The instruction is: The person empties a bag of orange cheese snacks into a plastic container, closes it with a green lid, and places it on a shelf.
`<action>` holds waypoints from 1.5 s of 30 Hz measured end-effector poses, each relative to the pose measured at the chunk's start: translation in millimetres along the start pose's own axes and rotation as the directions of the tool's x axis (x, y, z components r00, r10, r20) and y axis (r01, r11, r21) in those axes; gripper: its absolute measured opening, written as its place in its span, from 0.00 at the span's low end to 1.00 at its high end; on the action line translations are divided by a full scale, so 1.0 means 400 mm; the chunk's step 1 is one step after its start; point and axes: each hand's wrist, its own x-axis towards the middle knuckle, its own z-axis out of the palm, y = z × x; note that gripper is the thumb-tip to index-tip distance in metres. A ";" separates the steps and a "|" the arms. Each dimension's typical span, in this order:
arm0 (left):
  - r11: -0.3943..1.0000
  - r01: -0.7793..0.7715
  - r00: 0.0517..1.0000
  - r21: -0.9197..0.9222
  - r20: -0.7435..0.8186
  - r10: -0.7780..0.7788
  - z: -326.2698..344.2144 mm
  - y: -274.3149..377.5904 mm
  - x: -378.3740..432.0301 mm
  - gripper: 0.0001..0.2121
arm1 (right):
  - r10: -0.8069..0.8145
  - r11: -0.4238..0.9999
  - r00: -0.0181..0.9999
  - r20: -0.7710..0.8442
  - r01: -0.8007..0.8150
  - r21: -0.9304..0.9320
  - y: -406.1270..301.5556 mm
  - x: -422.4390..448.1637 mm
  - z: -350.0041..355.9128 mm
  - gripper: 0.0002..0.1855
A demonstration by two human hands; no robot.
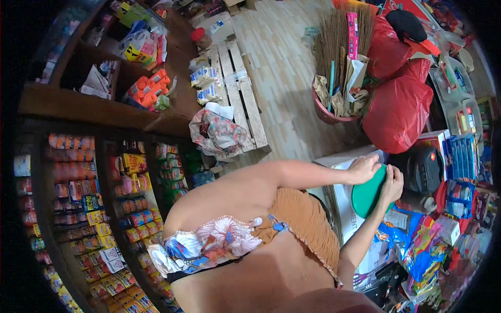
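A round green lid (367, 192) lies before me on a pale container, whose body is mostly hidden beneath it. My left hand (364, 169) reaches across to the lid's far edge, with its fingers curled at the rim. My right hand (392, 184) comes from the other side and grips the lid's edge, thumb near the left fingertips. Beside the hands stands a black portable speaker (418, 169). Below the lid, a white surface bearing print (350, 223) shows between my arms.
Colourful plastic packets (420, 242) crowd the counter near my right forearm. Past my left hand are red plastic bags (399, 109) and a red tub (327, 111) of brooms. A white slatted pallet (244, 105) stands on the floor. Shelves of tins (76, 172) line the left.
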 end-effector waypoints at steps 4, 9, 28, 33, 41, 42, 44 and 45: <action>0.999 -0.038 0.999 -0.011 -0.026 0.038 0.024 -0.025 0.009 0.13 | -0.066 0.997 0.996 -0.052 0.064 -0.054 0.020 0.007 0.008 0.17; 0.976 -0.139 0.989 0.165 0.077 0.128 -0.044 0.003 -0.068 0.26 | -0.212 0.901 0.973 -0.092 0.158 -0.405 0.023 -0.065 0.007 0.26; 0.879 0.416 0.804 -0.232 0.545 -0.237 -0.105 0.023 -0.161 0.36 | -0.264 0.909 0.964 -0.035 0.237 -0.343 -0.039 -0.266 0.008 0.24; 0.877 0.371 0.809 -0.305 0.570 -0.143 -0.092 -0.007 -0.153 0.35 | -0.257 0.915 0.965 -0.055 0.225 -0.334 -0.050 -0.262 -0.004 0.23; 0.941 0.309 0.773 -0.139 0.614 -0.163 -0.116 0.012 -0.088 0.38 | -0.261 0.963 0.912 -0.317 0.224 -0.148 0.015 -0.244 -0.002 0.24; 0.960 0.270 0.777 -0.081 0.606 -0.167 -0.118 0.010 -0.079 0.38 | -0.249 0.969 0.876 -0.413 0.226 -0.104 0.034 -0.235 -0.007 0.24; 0.939 0.319 0.792 -0.130 0.581 -0.188 -0.123 0.004 -0.065 0.36 | -0.122 0.992 0.905 -0.408 0.101 -0.073 0.062 -0.221 -0.038 0.25; 0.914 0.366 0.805 -0.176 0.552 -0.217 -0.124 -0.003 -0.059 0.35 | 0.007 0.999 0.917 -0.398 -0.024 -0.038 0.074 -0.216 -0.052 0.25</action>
